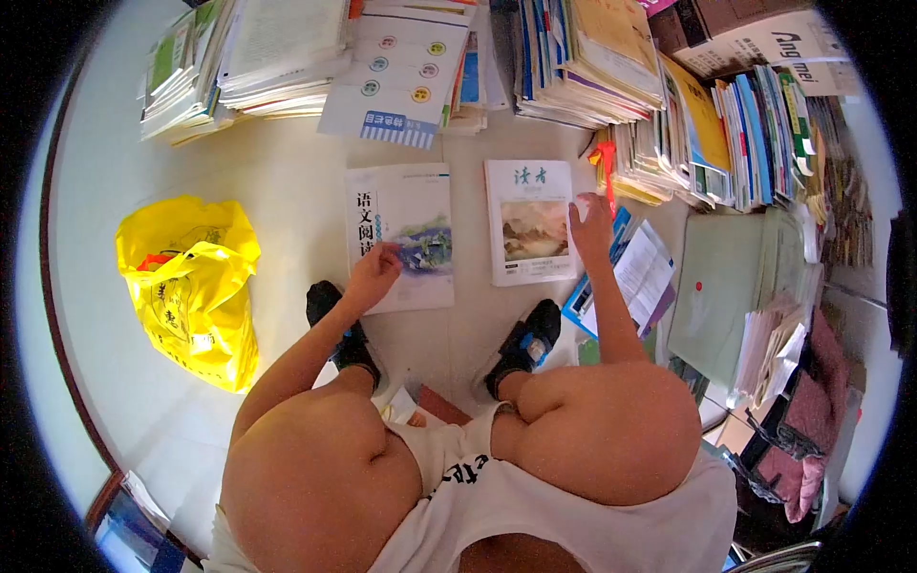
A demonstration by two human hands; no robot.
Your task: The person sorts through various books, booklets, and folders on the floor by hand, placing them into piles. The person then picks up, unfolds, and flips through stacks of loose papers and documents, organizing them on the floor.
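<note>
A pale book with a lake picture and large black characters [411, 215] lies on the floor in front of me. My left hand [375, 274] is over its lower left part, fingers curled, and what they hold, if anything, is hidden. To its right lies a white magazine stack with a mountain picture [533, 220]. At that magazine's right edge is my right hand [590, 222], its thumb and fingers apart, with nothing seen between them.
A yellow plastic bag [191, 296] stands at the left. Stacks of books and papers [592, 57] line the far side and the right. Loose papers and a blue folder [630, 277] lie right of the magazine. My feet [523, 346] are near both books.
</note>
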